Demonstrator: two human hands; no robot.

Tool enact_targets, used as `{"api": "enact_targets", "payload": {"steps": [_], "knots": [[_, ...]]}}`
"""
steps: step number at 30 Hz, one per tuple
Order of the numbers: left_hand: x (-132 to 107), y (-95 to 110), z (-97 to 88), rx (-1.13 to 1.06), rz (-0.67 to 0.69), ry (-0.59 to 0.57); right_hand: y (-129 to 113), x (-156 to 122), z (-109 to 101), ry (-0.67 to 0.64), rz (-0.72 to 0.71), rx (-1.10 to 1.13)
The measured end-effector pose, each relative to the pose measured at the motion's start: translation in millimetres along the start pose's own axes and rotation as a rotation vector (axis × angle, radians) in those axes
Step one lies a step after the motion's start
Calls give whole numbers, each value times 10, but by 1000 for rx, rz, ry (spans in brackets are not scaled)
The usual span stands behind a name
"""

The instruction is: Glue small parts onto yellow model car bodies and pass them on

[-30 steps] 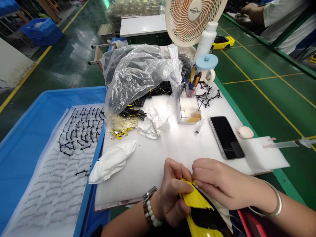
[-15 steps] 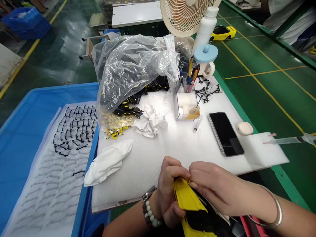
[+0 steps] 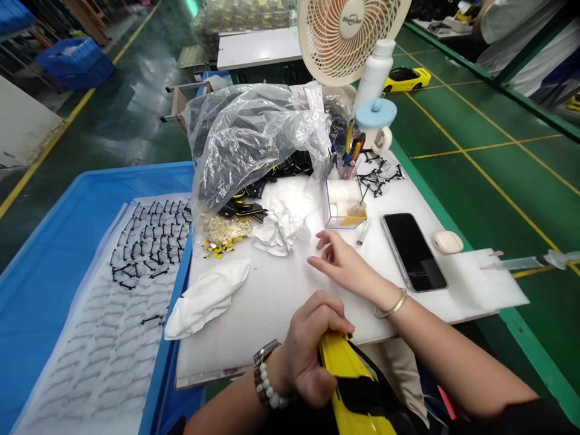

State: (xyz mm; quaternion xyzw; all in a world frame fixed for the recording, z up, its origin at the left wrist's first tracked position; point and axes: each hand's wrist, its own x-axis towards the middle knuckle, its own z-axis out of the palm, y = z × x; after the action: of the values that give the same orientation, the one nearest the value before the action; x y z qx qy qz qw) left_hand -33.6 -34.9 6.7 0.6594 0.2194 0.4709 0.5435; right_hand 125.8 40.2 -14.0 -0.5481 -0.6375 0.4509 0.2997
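My left hand [image 3: 312, 350] is closed round one end of a yellow and black model car body [image 3: 347, 362] at the front edge of the table; the lower part of the body runs out of view. Over the white tabletop reaches my right hand [image 3: 342, 263], its fingers apart and holding nothing. Closest to its fingertips lies a crumpled white cloth [image 3: 278, 232]. Beyond it, small yellow and black parts [image 3: 222, 244] are heaped beside a clear plastic bag [image 3: 254, 139] that covers black parts with yellow edges [image 3: 244, 208].
A phone [image 3: 414, 251], an earbud case [image 3: 447, 241] and a syringe [image 3: 539, 261] are on the right. A clear box [image 3: 344, 217], lidded mug [image 3: 375, 124], white bottle [image 3: 376, 69] and fan [image 3: 351, 36] stand behind. A blue bin [image 3: 95, 184] holds sheets with black parts on the left.
My right hand has let go of the car body and moved forward and left over the table, its fingers opening. My left hand still holds the body.
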Motion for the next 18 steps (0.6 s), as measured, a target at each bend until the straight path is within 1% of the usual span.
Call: {"api": "enact_targets", "payload": {"steps": [1,2,6,8,10,12,14,16,18], "knots": [[14,-18,-6,-28,-13,-7,2,57,61,12,14,-23],[25,-40,-4,-81,-46,12,5,110,111,32,26,-49],[49,-125,63,-336,-226,196,9,286,226,172,30,-112],[62,-134,103,-377,-273,229,-14,326,249,243,-1,-87],[76,-119,131,-398,-321,241,-62,293,235,294,-56,-13],[86,-95,149,-425,-375,259,-123,166,165,333,-123,113],[89,-81,164,-440,-410,285,-181,-47,31,366,-167,273],[92,-81,179,-448,-432,307,-230,-302,-142,416,-175,425],[109,-89,193,-459,-455,313,-279,-545,-307,495,-169,566]]}}
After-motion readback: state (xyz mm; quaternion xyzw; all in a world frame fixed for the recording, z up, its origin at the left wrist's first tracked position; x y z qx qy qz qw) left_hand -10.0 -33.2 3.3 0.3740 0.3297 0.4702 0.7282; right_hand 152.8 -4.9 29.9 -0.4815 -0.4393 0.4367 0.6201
